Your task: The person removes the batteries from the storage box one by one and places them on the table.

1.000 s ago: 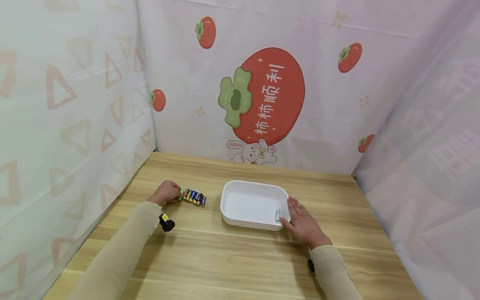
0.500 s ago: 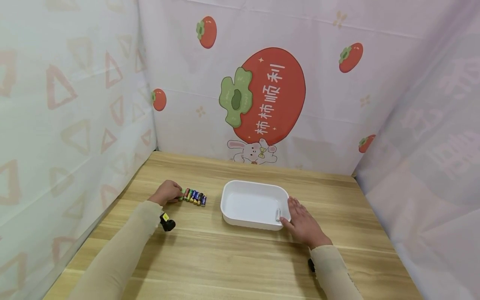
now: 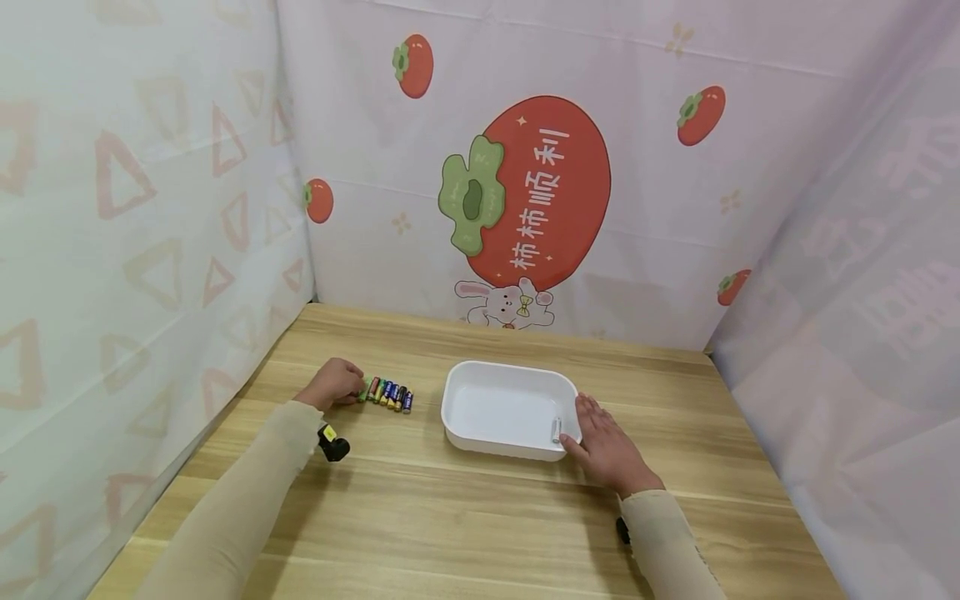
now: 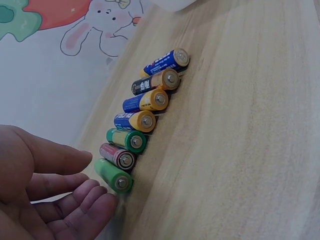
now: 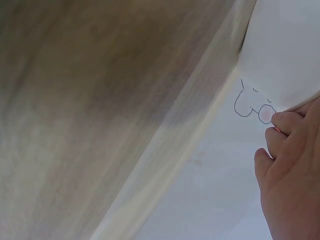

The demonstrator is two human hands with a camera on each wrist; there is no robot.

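Observation:
At the left of the table, my left hand [image 3: 337, 383] reaches to the near end of a row of several AA-size batteries. In the left wrist view its thumb and loosely bent fingers [image 4: 95, 205] lie around the end of a light green battery [image 4: 114, 176], fingertips right at its side. A red battery [image 4: 117, 157] lies next to that one, then a green-and-gold one [image 4: 126, 140], with blue, yellow and black ones beyond. My right hand [image 3: 611, 446] rests along the right wall of a white plastic bin [image 3: 495, 446], fingers extended, thumb at the rim.
One white battery [image 3: 557, 430] lies inside the bin, near its right front corner. The wooden table [image 3: 465, 525] is bounded by a printed cloth [image 3: 360, 250] at the back and hanging sheets on both sides. The left sheet [image 3: 187, 333] hangs close to the left forearm.

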